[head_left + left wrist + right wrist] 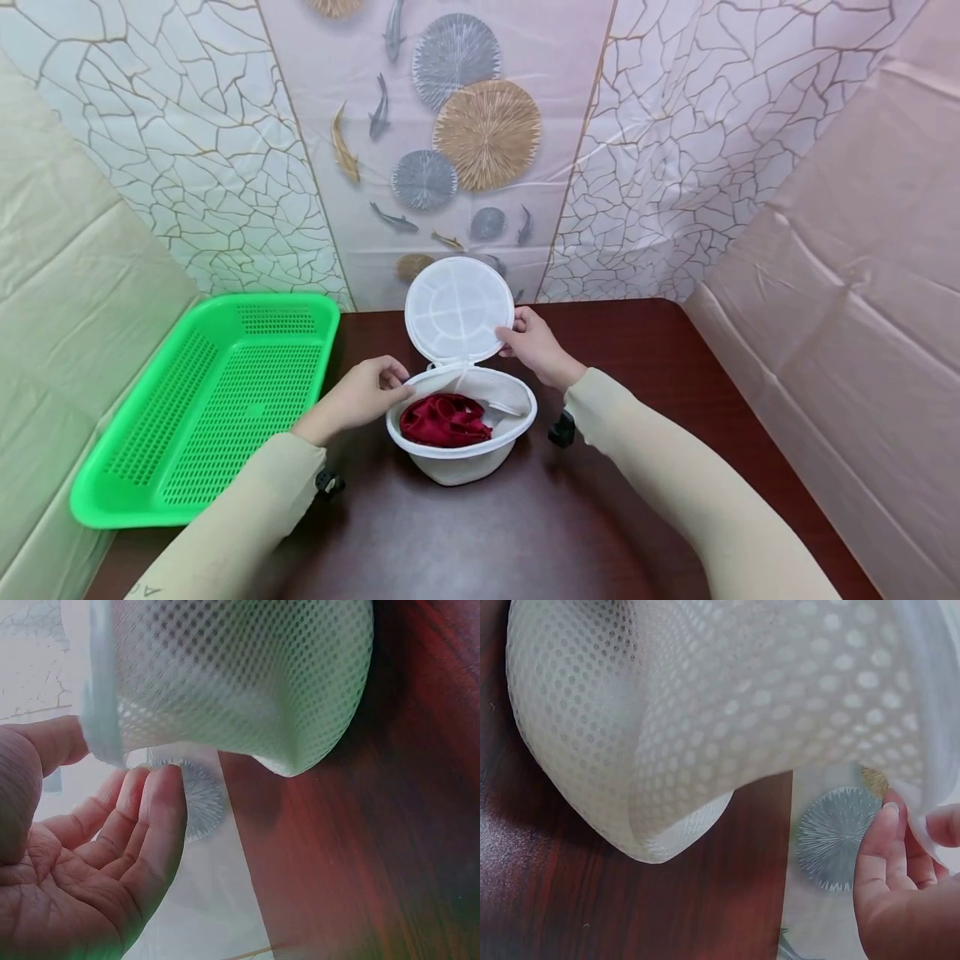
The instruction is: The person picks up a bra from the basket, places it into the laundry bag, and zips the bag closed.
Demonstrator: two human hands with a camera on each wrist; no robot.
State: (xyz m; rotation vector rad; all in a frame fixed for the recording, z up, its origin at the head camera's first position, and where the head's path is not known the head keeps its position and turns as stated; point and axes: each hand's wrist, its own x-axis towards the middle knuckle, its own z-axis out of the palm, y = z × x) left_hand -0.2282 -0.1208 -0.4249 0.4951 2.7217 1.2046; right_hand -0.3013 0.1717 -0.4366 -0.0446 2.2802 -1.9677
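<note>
A white mesh laundry bag [453,472] with a stiff round rim stands on the table, its round lid [459,310] flipped up at the back. Inside lies a crumpled dark red cloth [442,421]. My left hand [365,392] holds the rim at its left side, thumb on the rim in the left wrist view and fingertips by the mesh wall [225,682]. With thumb and fingers, my right hand [537,343] pinches the right edge of the raised lid. The right wrist view shows that hand [904,889] beyond the bag's folded mesh side [742,697].
A green plastic basket [322,350] with slotted sides stands left of the bag, partly behind my left forearm. The dark red-brown table [630,350] meets a patterned sheet [645,208] at the back, with beige sheets on both sides.
</note>
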